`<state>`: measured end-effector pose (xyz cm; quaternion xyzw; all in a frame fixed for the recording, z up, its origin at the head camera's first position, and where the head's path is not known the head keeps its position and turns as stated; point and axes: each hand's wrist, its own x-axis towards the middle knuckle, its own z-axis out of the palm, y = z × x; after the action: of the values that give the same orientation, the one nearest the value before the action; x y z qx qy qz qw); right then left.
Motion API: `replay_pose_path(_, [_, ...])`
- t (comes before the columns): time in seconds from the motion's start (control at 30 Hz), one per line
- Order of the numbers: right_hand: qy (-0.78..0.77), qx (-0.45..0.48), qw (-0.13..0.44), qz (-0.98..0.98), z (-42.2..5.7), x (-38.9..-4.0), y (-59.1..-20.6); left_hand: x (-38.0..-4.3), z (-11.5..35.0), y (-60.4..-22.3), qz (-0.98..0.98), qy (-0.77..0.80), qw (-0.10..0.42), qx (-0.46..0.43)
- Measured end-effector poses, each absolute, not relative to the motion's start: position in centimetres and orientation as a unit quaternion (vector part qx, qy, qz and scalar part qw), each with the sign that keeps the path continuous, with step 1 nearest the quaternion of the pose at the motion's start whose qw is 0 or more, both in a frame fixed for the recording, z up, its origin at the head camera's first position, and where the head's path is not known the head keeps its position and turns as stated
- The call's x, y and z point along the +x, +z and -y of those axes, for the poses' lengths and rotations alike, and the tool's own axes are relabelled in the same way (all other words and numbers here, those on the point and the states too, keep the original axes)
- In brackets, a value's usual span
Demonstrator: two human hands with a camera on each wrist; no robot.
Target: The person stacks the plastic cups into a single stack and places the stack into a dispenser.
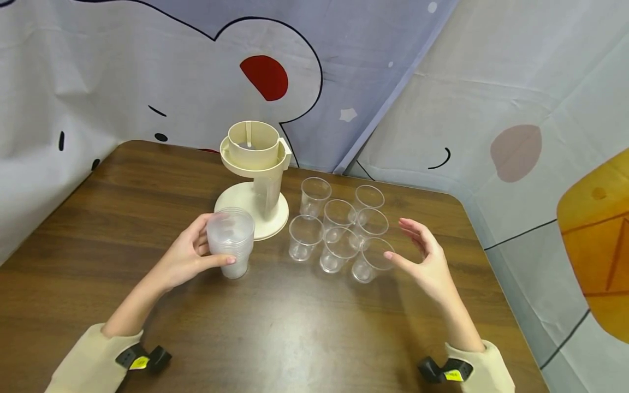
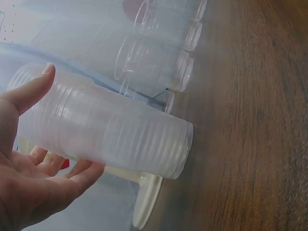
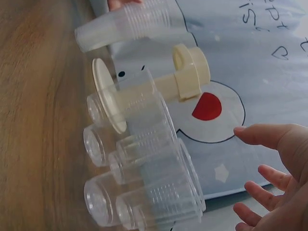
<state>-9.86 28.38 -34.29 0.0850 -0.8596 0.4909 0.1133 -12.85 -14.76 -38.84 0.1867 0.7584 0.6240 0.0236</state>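
Note:
My left hand (image 1: 184, 256) grips a tall nested stack of clear plastic cups (image 1: 235, 240), thumb on the near side and fingers round the far side. In the left wrist view the stack (image 2: 115, 127) is upright, its base at or just above the tabletop; I cannot tell whether it touches. Several single clear cups (image 1: 340, 245) stand upright in a cluster right of the stack. Beside the front right cup (image 1: 366, 267) is my right hand (image 1: 429, 267), thumb and fingers spread, nothing between them. The right wrist view shows this hand (image 3: 284, 178) apart from the cups.
A cream plastic stand (image 1: 267, 191) with a round base and a ring-shaped cup holder (image 1: 253, 153) on top stands behind the stack. The brown wooden table (image 1: 275, 338) meets a printed cloth (image 1: 196, 82) at the back and sides.

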Motion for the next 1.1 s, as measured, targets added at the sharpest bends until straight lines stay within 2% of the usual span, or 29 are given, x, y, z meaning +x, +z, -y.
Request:
replay_pose_path(0.17, [0.493, 0.07, 0.102, 0.861, -29.1, -9.5, -34.5, -12.8, 14.8, -38.8, -0.758, 0.625, 0.025, 0.187])
replay_pose_path(0.9, [0.536, 0.04, -0.029, 0.843, -30.0, -9.2, -36.1, -12.7, 14.6, -38.5, -0.755, 0.63, 0.028, 0.179])
replay_pose_path(1.1, [0.548, 0.032, -0.043, 0.835, -29.8, -9.4, -36.6, -12.8, 14.5, -38.5, -0.76, 0.625, 0.03, 0.174])
